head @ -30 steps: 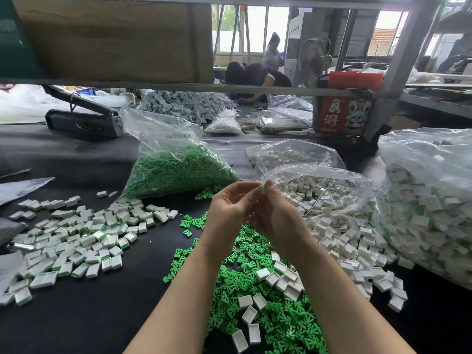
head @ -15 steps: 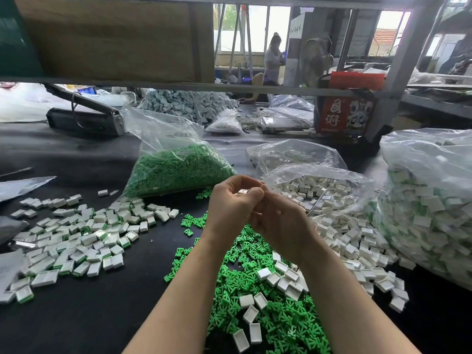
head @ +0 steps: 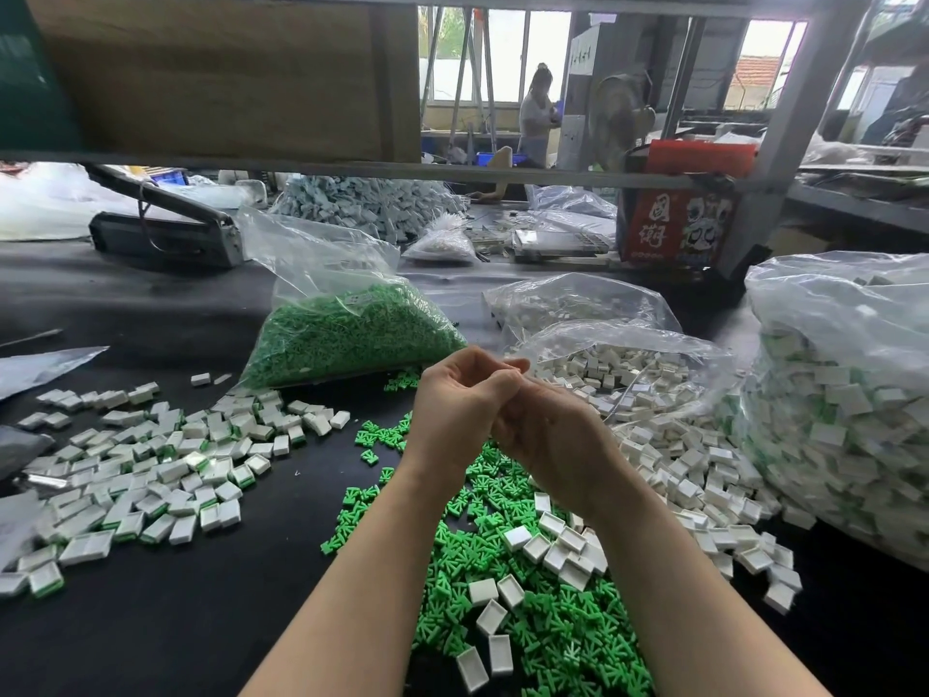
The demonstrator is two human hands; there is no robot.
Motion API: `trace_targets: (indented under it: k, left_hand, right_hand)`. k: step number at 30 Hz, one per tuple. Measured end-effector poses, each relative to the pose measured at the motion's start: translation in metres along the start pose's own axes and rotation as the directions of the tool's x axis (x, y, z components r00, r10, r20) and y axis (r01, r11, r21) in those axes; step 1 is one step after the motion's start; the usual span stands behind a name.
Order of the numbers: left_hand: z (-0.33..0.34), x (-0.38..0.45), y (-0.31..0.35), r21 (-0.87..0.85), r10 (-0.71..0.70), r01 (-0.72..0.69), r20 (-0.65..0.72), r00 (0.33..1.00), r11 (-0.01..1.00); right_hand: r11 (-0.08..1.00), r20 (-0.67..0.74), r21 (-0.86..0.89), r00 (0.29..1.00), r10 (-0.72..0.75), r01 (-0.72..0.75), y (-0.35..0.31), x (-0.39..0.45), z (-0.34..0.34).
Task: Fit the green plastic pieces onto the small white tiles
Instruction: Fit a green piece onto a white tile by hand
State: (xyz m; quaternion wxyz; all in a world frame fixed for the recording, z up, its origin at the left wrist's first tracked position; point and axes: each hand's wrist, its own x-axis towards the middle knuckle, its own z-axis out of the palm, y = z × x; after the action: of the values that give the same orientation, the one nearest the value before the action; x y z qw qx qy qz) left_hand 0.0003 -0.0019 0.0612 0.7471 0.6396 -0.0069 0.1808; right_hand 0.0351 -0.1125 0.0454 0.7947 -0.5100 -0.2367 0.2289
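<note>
Both hands are held curled together above the green pieces (head: 507,586); the left hand (head: 460,410) overlaps the right hand (head: 548,435). What is gripped cannot be told. Tiles (head: 693,460) are heaped to the right.

Loose plastic pieces (head: 507,596) piled front-center on the surface (head: 151,636), finished tiles (head: 151,485) off to the left, bare tiles (head: 704,475) right, bags (head: 352,334) behind.

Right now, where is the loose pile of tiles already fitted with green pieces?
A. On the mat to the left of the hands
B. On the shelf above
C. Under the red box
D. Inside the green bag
A: the tiles showing green edges lie spread on the black mat left of the left hand and right hand.
</note>
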Motion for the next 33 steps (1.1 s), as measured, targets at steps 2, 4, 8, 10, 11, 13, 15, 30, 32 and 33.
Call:
trace_targets:
  k: [2, 4, 8, 10, 11, 13, 15, 30, 32, 33]
  left_hand:
    - [-0.002, 0.0, 0.0, -0.022, 0.0, 0.0, 0.024, 1.0, 1.0]
    - [-0.003, -0.001, 0.0, -0.026, -0.007, 0.008, 0.031, 1.0, 1.0]
    - [-0.002, -0.001, -0.001, -0.014, -0.014, 0.014, 0.018, 1.0, 1.0]
    - [-0.001, -0.001, -0.002, -0.028, -0.017, 0.018, 0.017, 1.0, 0.999]
    - [0.0, -0.002, -0.002, -0.042, -0.019, 0.02, 0.018, 1.0, 0.999]
    - [0.0, -0.002, -0.002, -0.06, -0.02, 0.021, 0.025, 0.999, 0.998]
    - [0.0, -0.003, -0.002, -0.066, -0.021, 0.023, 0.03, 0.999, 0.998]
    - [-0.004, 0.001, -0.006, -0.046, -0.026, 0.028, 0.03, 0.999, 0.999]
    - [-0.006, 0.002, -0.006, -0.059, -0.003, 0.006, 0.057, 0.998, 0.998]
    - [-0.008, 0.003, -0.005, -0.082, 0.007, 0.0, 0.082, 0.997, 0.997]
  right_hand:
    - [1.0, 0.0, -0.008, 1.0, -0.005, 0.005, 0.002, 0.0, -0.001]
    - [1.0, -0.012, -0.019, 1.0, -0.003, 0.003, 0.003, 0.0, 0.0]
    - [1.0, -0.035, -0.02, 0.999, -0.006, 0.005, 0.004, -0.001, 0.0]
    - [0.999, -0.04, -0.031, 0.999, -0.013, 0.012, 0.005, -0.001, -0.001]
    - [0.999, -0.04, -0.037, 0.999, -0.016, 0.014, 0.005, -0.001, -0.001]
    - [0.999, -0.04, -0.046, 0.999, -0.015, 0.013, 0.006, 0.0, 0.0]
    - [0.999, -0.043, -0.049, 0.999, -0.01, 0.008, 0.006, -0.001, 0.0]
    - [0.997, -0.066, -0.075, 0.998, -0.009, 0.004, 0.005, 0.0, 0.01]
    - [1.0, -0.021, -0.001, 0.999, 0.029, -0.029, 0.001, 0.001, 0.011]
    - [0.998, 0.006, 0.042, 0.999, 0.042, -0.042, -0.001, 0.001, 0.011]
